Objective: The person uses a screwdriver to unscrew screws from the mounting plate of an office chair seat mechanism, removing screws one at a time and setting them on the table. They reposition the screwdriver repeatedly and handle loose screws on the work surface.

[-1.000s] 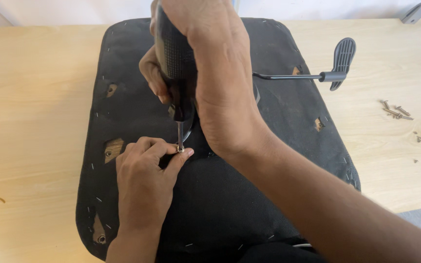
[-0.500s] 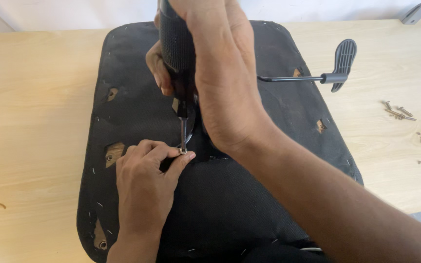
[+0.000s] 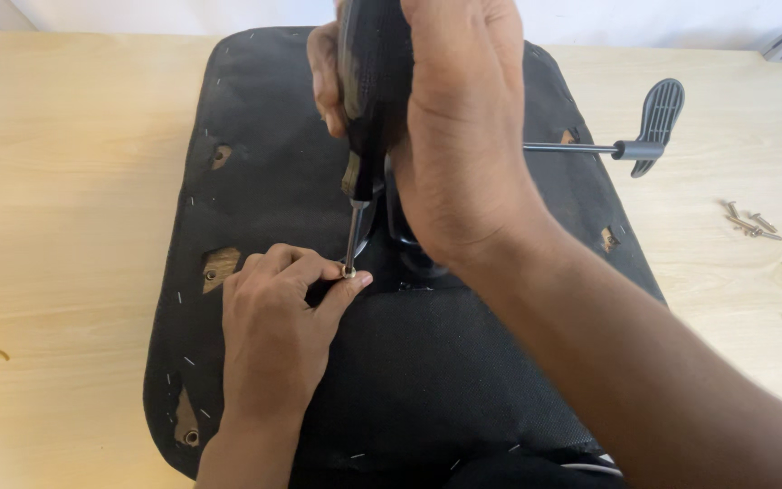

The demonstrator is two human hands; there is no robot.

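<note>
Two hands drive a screw into the underside of a black chair seat

The right hand (image 3: 450, 127) is clamped around the black handle of a screwdriver (image 3: 368, 118), held nearly upright, its metal tip on a small screw (image 3: 348, 271). The left hand (image 3: 273, 335) rests on the chair seat (image 3: 427, 380) just below, thumb and forefinger pinched together at the screw. To the right of the right hand a grey lever (image 3: 649, 140) sticks out from the seat, and further right loose screws (image 3: 748, 222) lie on the wooden table (image 3: 65, 181)
</note>
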